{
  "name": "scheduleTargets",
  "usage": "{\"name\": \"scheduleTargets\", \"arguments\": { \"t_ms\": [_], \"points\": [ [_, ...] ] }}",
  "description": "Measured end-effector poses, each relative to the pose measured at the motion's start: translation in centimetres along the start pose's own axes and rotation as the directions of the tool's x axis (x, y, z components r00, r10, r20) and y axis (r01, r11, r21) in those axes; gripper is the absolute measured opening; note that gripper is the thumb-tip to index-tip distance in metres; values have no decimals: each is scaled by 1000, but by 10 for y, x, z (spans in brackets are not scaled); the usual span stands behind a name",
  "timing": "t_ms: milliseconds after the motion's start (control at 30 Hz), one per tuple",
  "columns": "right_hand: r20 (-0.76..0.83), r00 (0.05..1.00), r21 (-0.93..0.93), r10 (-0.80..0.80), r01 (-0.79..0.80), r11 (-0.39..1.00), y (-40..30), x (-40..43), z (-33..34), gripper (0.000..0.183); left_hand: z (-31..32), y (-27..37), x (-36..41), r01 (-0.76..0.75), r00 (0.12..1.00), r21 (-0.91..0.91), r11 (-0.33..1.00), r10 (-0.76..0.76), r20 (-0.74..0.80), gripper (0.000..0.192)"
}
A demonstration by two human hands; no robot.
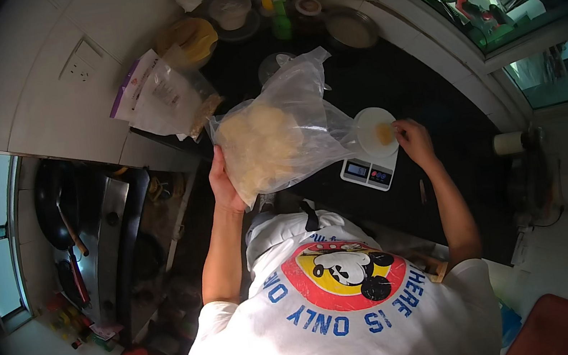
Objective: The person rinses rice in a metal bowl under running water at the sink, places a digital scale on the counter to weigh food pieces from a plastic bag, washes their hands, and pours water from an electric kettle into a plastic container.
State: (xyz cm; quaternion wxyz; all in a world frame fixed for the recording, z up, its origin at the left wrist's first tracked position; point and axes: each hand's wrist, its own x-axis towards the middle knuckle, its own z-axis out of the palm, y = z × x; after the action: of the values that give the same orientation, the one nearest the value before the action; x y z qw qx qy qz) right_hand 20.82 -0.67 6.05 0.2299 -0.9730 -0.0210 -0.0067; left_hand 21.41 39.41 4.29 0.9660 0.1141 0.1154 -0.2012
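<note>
My left hand (224,180) holds up a large clear plastic bag (268,141) filled with pale yellow pieces, gripping its left side. The bag's other end reaches toward a white round dish (370,135) on a white digital kitchen scale (370,173). A small amber-yellow piece (384,134) lies in the dish or is held just over it; which one I cannot tell. My right hand (412,140) is at the dish's right rim, fingertips together beside that piece. Whether the fingers grip it is unclear. The scale's display is lit.
Behind the bag are a zip bag (158,94) with contents, a yellow plate (188,41), a lidded tub (229,11), a green container (281,22) and a metal pan (350,29) on the dark counter (436,101). A wok (57,209) stands at the stove, far left.
</note>
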Motion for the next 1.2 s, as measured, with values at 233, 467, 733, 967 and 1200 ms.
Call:
{"name": "scheduleTargets", "arguments": {
  "t_ms": [233, 467, 733, 967, 1200],
  "points": [
    [68, 991, -172, -118, 128, 977, 6, 15, 6, 24, -6, -9, 1, 11, 1000, -38, 999, -11, 1, 53],
    [-3, 993, -189, -116, 113, 976, -3, 9, -16, 23, 0, -9, -8, -3, 1000, 7, 1000, 3, -18, 54],
    [-72, 978, 296, -195, 208, 932, -115, 7, -94, 18, 15, -13, 8, 48, 996, 44, 998, -51, 74, 57],
    [172, 910, 374, -376, 293, 880, -155, 14, -114, 15, 41, -25, 17, 153, 968, 68, 986, -164, 189, 63],
    [59, 961, 368, -270, 230, 901, -161, 9, -117, 18, 41, -28, 18, 177, 956, 60, 982, -186, 227, 65]
  ]
}}
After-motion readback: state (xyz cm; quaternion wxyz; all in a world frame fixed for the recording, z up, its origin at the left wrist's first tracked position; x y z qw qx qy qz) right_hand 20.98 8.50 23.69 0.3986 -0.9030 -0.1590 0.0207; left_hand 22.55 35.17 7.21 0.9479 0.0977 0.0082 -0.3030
